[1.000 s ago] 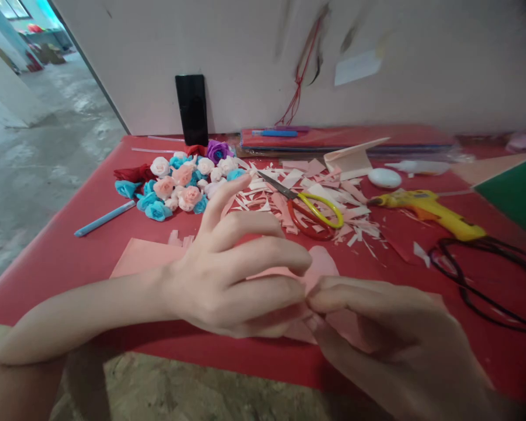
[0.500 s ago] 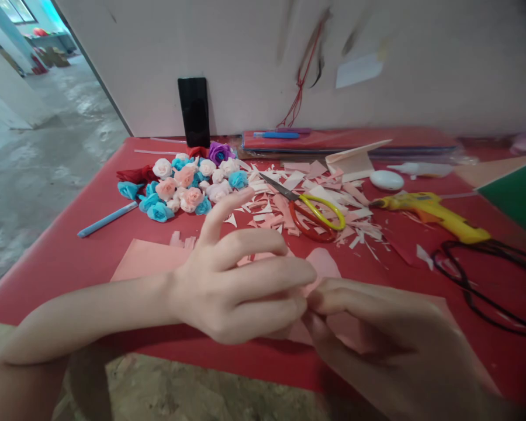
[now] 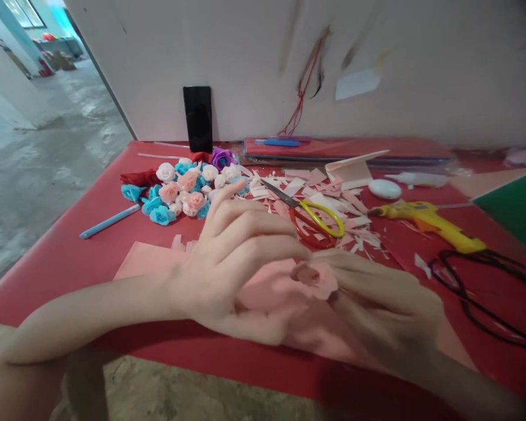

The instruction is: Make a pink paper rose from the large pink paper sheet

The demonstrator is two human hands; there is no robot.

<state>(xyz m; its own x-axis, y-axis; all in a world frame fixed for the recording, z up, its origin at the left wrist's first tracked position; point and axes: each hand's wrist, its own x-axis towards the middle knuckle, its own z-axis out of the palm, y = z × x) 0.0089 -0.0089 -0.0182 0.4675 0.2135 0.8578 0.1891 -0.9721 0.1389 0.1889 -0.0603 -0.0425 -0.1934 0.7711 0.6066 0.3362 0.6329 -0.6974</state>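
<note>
Both my hands meet over the front of the red table (image 3: 61,257). My left hand (image 3: 232,263) curls its fingers round a pink paper flower (image 3: 309,280), whose rolled centre faces up. My right hand (image 3: 377,304), blurred by motion, grips the same flower from the right, with pink paper trailing under it. A flat pink paper sheet (image 3: 144,260) lies under my left wrist.
A heap of small paper roses (image 3: 184,190) in pink, white, blue and purple lies at the back left, beside a blue pen (image 3: 109,221). Yellow-handled scissors (image 3: 313,216) rest on pink scraps. A yellow glue gun (image 3: 429,221) with black cord lies at right. A black phone (image 3: 198,118) leans on the wall.
The pink paper, flat between my fingertips before, now shows as a rolled flower with its centre up. Both hands have risen a little and my right hand has turned.
</note>
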